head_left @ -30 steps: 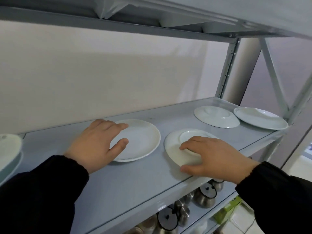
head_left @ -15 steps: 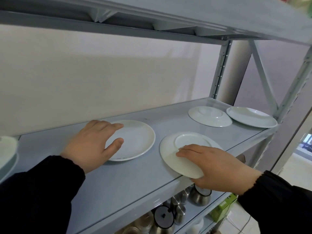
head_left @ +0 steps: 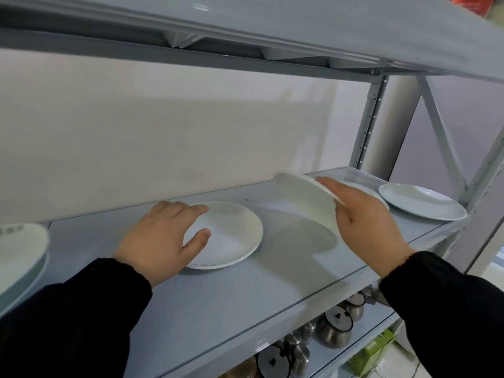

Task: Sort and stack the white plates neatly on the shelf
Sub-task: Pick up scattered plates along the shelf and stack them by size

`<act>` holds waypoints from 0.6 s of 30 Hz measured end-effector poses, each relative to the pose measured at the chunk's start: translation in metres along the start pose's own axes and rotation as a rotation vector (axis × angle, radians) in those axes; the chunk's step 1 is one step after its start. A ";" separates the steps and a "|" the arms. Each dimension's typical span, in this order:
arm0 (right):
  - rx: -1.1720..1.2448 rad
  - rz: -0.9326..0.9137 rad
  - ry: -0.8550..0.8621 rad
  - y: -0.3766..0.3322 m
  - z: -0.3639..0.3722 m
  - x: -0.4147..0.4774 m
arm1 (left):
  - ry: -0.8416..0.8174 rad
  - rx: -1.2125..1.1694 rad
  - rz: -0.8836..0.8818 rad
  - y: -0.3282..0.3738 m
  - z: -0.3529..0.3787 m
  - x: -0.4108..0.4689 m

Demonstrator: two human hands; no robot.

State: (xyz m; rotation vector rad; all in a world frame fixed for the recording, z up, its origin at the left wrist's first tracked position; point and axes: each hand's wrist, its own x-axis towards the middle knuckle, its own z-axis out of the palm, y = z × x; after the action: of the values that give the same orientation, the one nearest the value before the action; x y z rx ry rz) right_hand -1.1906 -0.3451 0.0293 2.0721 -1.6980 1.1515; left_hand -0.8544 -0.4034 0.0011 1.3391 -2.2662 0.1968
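My right hand [head_left: 365,222] grips the tilted plate [head_left: 308,203] clear of the shelf [head_left: 245,290]; my left hand [head_left: 161,236], uncurled, rests on the flat plate [head_left: 231,236] further left.

middle plate [head_left: 231,236]: laid flat on the shelf [head_left: 245,301] about mid-length, nearer the back edge; its left rim is covered by the left hand [head_left: 161,241]
tilted plate [head_left: 305,203]: held clear of the shelf, right of the middle plate, gripped at its right rim by the right hand [head_left: 365,222]
right end: end plate [head_left: 422,204] is laid by the front right corner; a hidden plate [head_left: 366,190] just left of it, mostly blocked by the right hand
left end: stacked plates [head_left: 19,246], cut off by the frame
below: lidded pots [head_left: 332,328] lined up on the lower shelf [head_left: 327,356], a box [head_left: 373,350] to their right
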 end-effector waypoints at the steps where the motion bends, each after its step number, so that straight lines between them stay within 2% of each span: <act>1: 0.089 0.069 0.088 -0.003 0.004 0.003 | 0.017 0.010 -0.002 0.000 0.000 0.000; 4: 0.389 0.319 0.255 -0.016 0.021 0.013 | 0.067 0.034 -0.013 0.000 -0.001 0.001; 10: 1.126 0.717 0.376 -0.028 0.077 0.041 | 0.074 0.037 -0.037 -0.002 -0.003 0.001; 12: 1.255 0.824 0.352 -0.023 0.095 0.040 | 0.073 0.039 -0.048 -0.003 -0.003 0.001; 14: 1.357 0.882 0.252 -0.016 0.109 0.034 | 0.065 0.042 -0.052 -0.003 -0.002 0.001; 18: 1.371 0.855 0.054 -0.014 0.116 0.034 | 0.074 0.041 -0.050 -0.004 0.000 0.003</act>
State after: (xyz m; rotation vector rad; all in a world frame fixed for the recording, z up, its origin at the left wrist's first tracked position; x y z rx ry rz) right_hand -1.1282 -0.4373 -0.0210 1.5603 -2.0419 3.2826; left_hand -0.8523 -0.4075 0.0024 1.3847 -2.1763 0.2729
